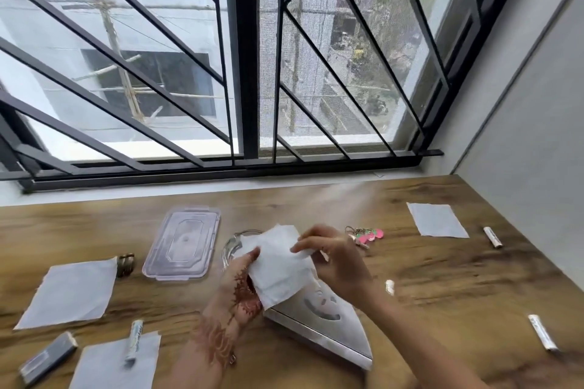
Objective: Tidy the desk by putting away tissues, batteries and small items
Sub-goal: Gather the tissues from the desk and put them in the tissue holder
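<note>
Worktop (426, 294) of brown wood grain carries everything; clock directions run from the white box (319, 325) at its middle. Nearest, at 7 o'clock, the near tissue (110, 366) lies flat with the near battery (135, 339) resting across its far edge, and a dark grey block (47, 357) sits just beside it at 8 o'clock. At 4 o'clock the right battery (543, 332) lies alone, well apart from the box. Above the box's far end, 2 hands hold the held tissue (278, 265) off the worktop: the left hand (243, 281), marked with henna, has its grip curled round the tissue's left edge, and the right hand (335, 262) has its grip pinched on the upper right edge. A short battery (390, 287) lies at 3 o'clock, near the right wrist. At 9 o'clock the left tissue (69, 292) lies flat, a stack of brown rings (125, 264) touching its far corner. A clear lid (181, 245) rests at 10 o'clock, and beside it a glass dish (234, 246) is half hidden behind the held tissue. At 1 o'clock lies a keychain (368, 235) with pink charms. Farther, at 2 o'clock, the far tissue (437, 219) lies flat with the far battery (493, 237) just beside it. A barred window (246, 73) fills 12 o'clock.
</note>
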Tool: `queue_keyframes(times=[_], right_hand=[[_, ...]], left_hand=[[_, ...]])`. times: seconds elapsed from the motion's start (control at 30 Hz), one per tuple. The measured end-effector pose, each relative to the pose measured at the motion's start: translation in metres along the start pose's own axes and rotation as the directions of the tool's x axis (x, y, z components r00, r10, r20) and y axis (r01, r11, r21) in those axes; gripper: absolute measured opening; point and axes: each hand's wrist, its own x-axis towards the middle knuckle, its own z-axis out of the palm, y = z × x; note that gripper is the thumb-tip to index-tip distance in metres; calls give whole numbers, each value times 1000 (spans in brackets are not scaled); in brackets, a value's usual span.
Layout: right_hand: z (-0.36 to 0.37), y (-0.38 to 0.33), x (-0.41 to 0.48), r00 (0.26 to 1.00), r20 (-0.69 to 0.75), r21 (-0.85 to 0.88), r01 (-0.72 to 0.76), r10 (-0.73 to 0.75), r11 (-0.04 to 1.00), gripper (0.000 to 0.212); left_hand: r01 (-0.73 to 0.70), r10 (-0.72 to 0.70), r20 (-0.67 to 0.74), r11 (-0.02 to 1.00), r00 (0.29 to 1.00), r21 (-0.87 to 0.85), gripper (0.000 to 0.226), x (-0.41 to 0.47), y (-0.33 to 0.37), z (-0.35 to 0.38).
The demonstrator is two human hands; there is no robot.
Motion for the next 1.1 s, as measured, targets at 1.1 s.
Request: queue_keyframes(times=[1.1], right_hand=[[-72, 165, -45, 539, -483, -148, -827, 690, 542, 12]], left_hand=[[-72, 82, -101, 992, 991, 101, 15, 14, -10, 8]])
